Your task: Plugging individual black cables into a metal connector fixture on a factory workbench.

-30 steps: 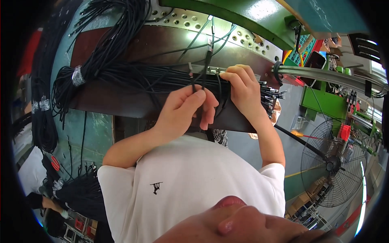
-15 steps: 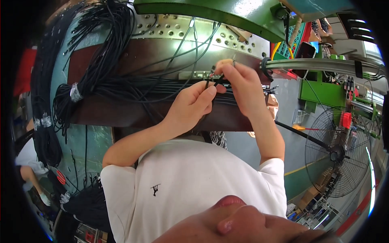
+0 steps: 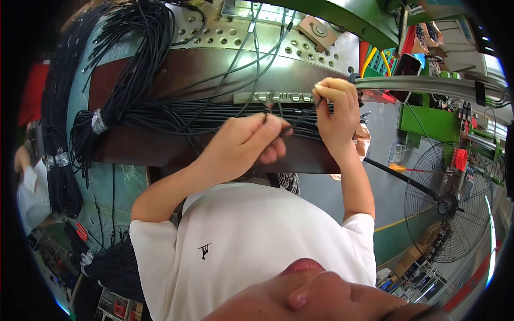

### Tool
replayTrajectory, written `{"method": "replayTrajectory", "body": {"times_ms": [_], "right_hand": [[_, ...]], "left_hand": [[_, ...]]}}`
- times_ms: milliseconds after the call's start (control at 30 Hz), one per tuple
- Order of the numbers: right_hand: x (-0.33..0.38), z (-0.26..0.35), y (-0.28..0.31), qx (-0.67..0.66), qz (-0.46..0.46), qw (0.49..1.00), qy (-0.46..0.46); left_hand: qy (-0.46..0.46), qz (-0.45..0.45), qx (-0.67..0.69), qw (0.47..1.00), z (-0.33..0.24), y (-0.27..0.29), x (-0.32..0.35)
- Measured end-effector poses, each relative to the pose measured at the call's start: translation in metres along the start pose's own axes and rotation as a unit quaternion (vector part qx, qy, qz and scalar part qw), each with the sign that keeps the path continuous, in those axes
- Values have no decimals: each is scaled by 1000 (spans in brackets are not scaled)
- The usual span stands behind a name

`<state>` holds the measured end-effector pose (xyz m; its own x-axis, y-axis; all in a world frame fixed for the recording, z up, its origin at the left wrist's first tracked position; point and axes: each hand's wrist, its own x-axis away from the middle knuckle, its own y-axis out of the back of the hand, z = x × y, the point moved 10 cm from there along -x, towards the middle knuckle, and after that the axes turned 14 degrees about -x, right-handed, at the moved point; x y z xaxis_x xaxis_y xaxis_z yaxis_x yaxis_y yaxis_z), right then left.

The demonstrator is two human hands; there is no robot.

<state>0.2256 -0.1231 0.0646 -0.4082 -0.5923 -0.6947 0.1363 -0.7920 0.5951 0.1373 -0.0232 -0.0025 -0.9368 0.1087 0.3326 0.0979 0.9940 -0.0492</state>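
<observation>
My left hand (image 3: 243, 142) pinches a black cable between thumb and forefinger, near a small connector end (image 3: 269, 105) that sticks up past the fingertips. Off to its right, my right hand (image 3: 338, 109) is closed on a black cable (image 3: 302, 116) at the thumb and fingertips. That stretch of cable runs slantwise between the two hands. Just beyond them lies a narrow metal strip with slots (image 3: 243, 98). Below the strip, a bundle of black cables (image 3: 171, 117) stretches across the dark brown tabletop (image 3: 128, 150) and passes behind my hands.
At the left, plastic wrap (image 3: 99, 122) ties the cable bundle. A perforated metal plate (image 3: 214, 38) lies at the back, carrying a metal block (image 3: 318, 32) under a green machine (image 3: 342, 16). A metal bar (image 3: 417, 83) and a fan (image 3: 445, 207) are on the right. Another person (image 3: 35, 187) is at far left.
My right hand has moved right, away from the left hand, and cable now spans the gap. My left hand has shifted slightly left and nearer. The view has shifted, revealing the metal block.
</observation>
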Motion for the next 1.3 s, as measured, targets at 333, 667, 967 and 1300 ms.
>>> {"method": "replayTrajectory", "body": {"times_ms": [333,667,967,1300], "right_hand": [[12,-14,-28,-129,143,980,-46],[8,-12,-38,-117,235,964,-42],[12,-34,1,-128,73,984,-98],[33,-52,-22,-138,131,962,-196]], "left_hand": [[70,72,-9,995,11,-9,-23],[126,119,25,985,17,-12,-34],[-82,25,-435,897,-58,1,-24],[-135,-245,-329,902,-49,129,-54]]}}
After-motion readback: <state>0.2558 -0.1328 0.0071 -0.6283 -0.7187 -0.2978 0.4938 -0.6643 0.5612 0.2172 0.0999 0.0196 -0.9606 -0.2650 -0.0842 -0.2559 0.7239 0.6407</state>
